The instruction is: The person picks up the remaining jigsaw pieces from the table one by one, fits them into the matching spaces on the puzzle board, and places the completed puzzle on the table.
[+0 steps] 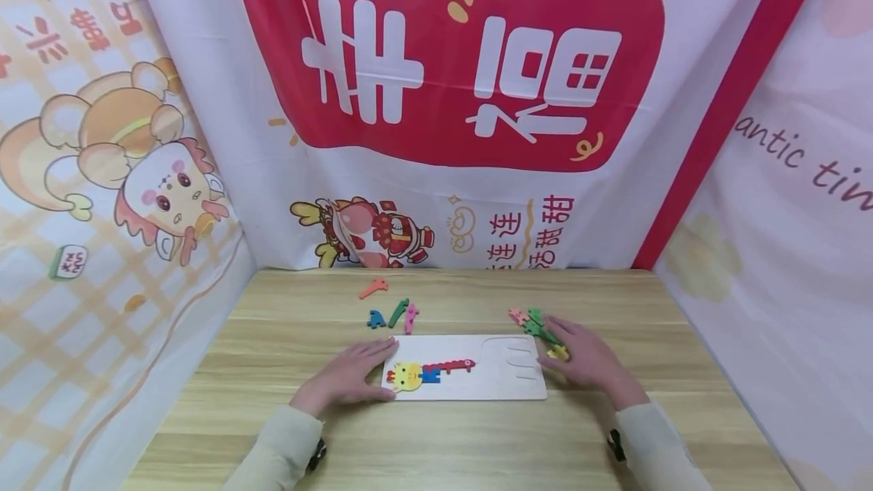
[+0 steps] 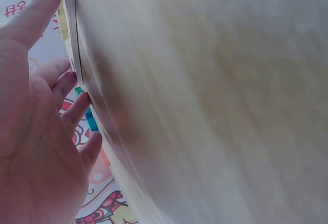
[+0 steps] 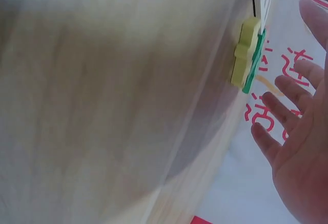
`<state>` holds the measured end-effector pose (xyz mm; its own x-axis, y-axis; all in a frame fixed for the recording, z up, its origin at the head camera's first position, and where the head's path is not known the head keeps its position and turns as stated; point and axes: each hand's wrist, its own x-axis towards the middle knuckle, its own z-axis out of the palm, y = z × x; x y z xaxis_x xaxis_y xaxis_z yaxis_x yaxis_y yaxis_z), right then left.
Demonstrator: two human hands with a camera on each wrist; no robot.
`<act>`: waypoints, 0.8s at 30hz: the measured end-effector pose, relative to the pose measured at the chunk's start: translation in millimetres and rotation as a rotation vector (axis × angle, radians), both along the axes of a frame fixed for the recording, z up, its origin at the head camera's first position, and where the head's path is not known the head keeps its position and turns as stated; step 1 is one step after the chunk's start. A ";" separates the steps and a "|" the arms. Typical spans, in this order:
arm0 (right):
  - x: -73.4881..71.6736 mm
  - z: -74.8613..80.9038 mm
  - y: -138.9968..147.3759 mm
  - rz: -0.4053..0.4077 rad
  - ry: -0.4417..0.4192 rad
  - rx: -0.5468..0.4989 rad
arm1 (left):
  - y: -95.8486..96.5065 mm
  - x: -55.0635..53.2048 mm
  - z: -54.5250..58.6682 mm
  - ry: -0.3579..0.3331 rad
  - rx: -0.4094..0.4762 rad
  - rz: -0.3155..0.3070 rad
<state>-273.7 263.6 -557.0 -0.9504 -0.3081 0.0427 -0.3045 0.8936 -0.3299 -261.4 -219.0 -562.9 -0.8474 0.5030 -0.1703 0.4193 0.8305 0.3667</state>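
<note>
A white puzzle board lies flat on the table. At its left end sit a yellow giraffe-head piece, a blue piece and a red piece; faint outlines show at the right end. My left hand rests at the board's left end, thumb and fingertips at its edges, fingers loosely extended. Beside the right end, my right hand has its fingers spread, holding nothing. Close to those fingers are a yellow piece and green pieces; the right wrist view shows the yellow piece apart from the fingertips.
Behind the board's left part lie an orange piece, a dark green piece, a magenta piece and a blue piece. A pink piece touches the green group. Printed cloth hangs at the wooden table's back edge.
</note>
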 end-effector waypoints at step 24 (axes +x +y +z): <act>-50.9 -6.4 -34.3 -0.046 0.017 0.010 | -1.9 -1.5 -3.3 -0.032 -0.001 0.011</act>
